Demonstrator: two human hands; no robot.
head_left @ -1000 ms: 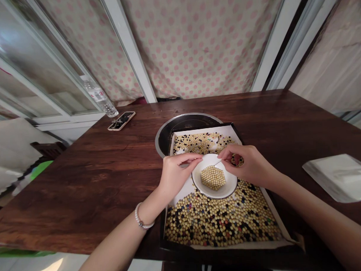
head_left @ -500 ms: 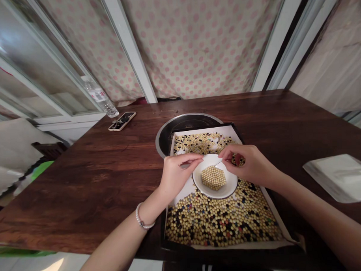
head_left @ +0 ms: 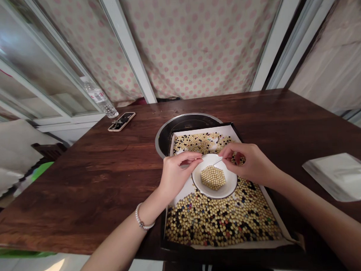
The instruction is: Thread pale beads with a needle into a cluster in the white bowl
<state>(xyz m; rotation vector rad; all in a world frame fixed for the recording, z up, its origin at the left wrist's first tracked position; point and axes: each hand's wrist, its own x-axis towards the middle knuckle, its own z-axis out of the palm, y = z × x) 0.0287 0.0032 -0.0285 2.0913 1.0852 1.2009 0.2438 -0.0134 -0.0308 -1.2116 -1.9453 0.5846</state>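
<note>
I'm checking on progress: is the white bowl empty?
Not empty: a six-sided cluster of pale round balls sits in the middle of the bowl.

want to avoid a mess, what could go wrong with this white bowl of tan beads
A slip of the thin metal pin in the right hand could break up the hexagonal cluster of tan beads in the white round bowl. The black paper-lined tray overlaps a round steel-rimmed recess, so it might tilt and roll its loose beads.
</note>
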